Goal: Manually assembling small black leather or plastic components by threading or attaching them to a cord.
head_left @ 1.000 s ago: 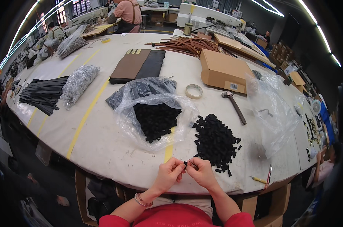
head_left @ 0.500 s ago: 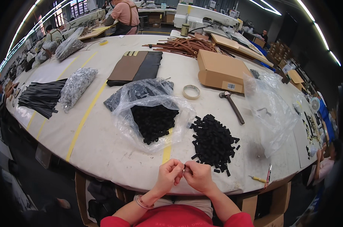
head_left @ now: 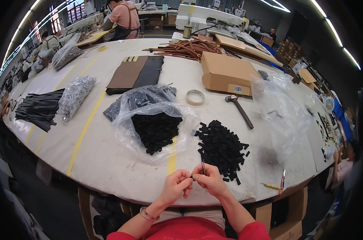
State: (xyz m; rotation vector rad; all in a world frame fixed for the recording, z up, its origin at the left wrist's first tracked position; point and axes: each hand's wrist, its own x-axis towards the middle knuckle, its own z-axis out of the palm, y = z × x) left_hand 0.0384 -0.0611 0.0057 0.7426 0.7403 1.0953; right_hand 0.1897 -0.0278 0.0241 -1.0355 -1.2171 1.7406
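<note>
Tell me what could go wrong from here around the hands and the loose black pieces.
Drop: the small black piece, pinched where the left hand and right hand meet, could slip and be hard to spot among its lookalikes.
Jab: the thin tool sticks out of the right hand, close to the fingers, and might poke them.
Scatter: the loose pile of black pieces lies just beyond the right hand, so a knock could spread it.

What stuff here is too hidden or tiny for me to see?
In the head view:
- Small black piece: mostly covered by bare left hand and bare right hand.
- Thin dark straight tool: partly hidden by bare right hand.
- Brown rectangular cardboard box: inside hidden by its walls.
</note>
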